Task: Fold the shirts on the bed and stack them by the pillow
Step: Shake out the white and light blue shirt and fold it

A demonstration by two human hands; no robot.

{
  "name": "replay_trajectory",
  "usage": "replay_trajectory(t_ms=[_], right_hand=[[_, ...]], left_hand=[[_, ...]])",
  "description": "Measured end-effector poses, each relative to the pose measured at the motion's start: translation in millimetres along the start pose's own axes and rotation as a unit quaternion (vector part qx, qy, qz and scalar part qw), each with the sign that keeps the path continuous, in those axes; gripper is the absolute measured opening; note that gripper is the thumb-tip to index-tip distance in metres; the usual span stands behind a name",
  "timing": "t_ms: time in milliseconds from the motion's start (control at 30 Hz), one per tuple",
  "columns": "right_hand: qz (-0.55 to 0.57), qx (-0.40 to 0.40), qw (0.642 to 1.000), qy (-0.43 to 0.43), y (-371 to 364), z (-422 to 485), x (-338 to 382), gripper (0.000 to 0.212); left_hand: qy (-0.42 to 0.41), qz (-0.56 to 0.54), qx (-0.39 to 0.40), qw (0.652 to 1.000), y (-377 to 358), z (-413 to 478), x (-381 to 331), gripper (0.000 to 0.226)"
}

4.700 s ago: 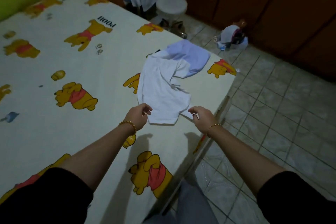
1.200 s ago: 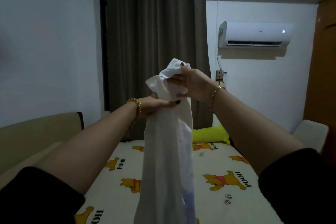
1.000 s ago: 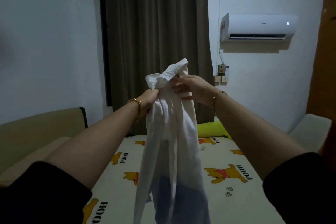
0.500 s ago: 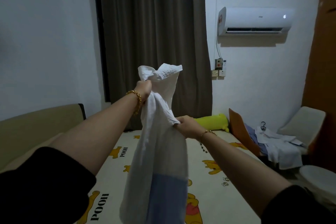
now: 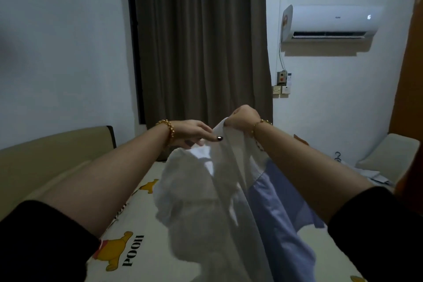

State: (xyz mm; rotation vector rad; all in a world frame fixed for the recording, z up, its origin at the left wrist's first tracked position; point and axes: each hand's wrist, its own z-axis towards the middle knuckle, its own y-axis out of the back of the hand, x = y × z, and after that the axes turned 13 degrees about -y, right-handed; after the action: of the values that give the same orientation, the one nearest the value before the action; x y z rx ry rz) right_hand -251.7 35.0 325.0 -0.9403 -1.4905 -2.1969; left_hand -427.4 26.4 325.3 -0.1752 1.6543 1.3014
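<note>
A white shirt with a pale blue lower part [image 5: 206, 201] hangs in the air over the bed [image 5: 135, 265]. My right hand [image 5: 242, 117] grips its top edge in a closed fist. My left hand [image 5: 194, 133] pinches the cloth just left of that, fingers reaching toward the right hand. The shirt billows out below both hands, and the blue part [image 5: 281, 210] trails down to the right. The pillow is hidden behind the shirt and my arms.
A beige headboard or sofa back [image 5: 52, 151] runs along the bed's left side. A dark curtain [image 5: 201, 41] hangs straight ahead. An air conditioner [image 5: 332, 22] is on the right wall. A pale chair [image 5: 389, 155] with clothes stands at the right.
Both hands have come down and together. The right hand rose from the shirt's middle to its top edge; the left dropped. The shirt now billows open instead of hanging straight.
</note>
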Motion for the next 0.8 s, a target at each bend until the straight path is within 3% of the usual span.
replay_trajectory(t_ms=[67,167,267,367,467,700,767,800], right_hand=[[-0.02,0.01,1.0,0.011,-4,-2,10,0.026],[-0.028,-0.008,0.999,0.037,-6,-6,18,0.024],[-0.058,-0.022,0.997,0.055,5,-9,14,0.027],[-0.139,0.029,0.987,0.078,20,-17,-2,0.032],[-0.222,0.053,0.97,0.086,17,-20,-26,0.042],[-0.187,0.001,0.982,0.012,15,-18,-86,0.033],[-0.168,-0.029,0.985,0.012,21,-19,-100,0.025],[-0.148,-0.042,0.988,0.019,24,-19,-105,0.021]], left_hand=[[0.004,-0.008,-0.003,1.0,-14,7,0,0.05],[-0.013,0.002,-0.14,0.99,-28,19,5,0.033],[-0.035,0.144,-0.236,0.96,-32,17,6,0.014],[-0.064,0.245,-0.278,0.926,-25,11,5,0.018],[-0.094,0.255,-0.313,0.91,-20,7,-4,0.023],[-0.083,0.181,-0.324,0.925,-1,-1,-9,0.023],[-0.076,0.261,-0.263,0.926,4,-10,0,0.039],[-0.068,0.362,-0.225,0.902,4,-16,5,0.056]])
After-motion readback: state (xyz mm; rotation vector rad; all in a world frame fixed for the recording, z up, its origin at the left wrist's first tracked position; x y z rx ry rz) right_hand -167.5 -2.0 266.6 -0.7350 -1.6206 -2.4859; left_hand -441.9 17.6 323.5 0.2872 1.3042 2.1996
